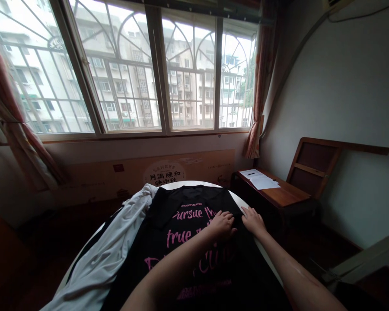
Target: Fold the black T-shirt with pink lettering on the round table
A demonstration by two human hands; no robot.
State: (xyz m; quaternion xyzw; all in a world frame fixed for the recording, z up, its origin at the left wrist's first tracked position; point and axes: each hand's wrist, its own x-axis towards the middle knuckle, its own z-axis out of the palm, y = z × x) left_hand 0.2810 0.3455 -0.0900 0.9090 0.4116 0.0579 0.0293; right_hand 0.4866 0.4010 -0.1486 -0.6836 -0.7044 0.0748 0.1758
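Note:
A black T-shirt (184, 242) with pink lettering lies spread, front up, over a white round-edged table (180, 184). My left hand (223, 223) rests on the upper right part of the print, its fingers stretched over the cloth. Just to its right, my right hand (253, 220) lies at the shirt's sleeve edge, fingers extended and touching the fabric near the table's rim. Both hands are open, palms down. Along the shirt's left side a crumpled light grey cloth (116, 242) lies bunched, with some dark fabric beside it.
Papers (264, 180) and a pen lie on a low wooden table (288, 193) at the right, by a wooden-framed panel (314, 164). A printed cardboard sheet (132, 172) leans under the barred windows (129, 77). Curtains (256, 99) hang at both sides.

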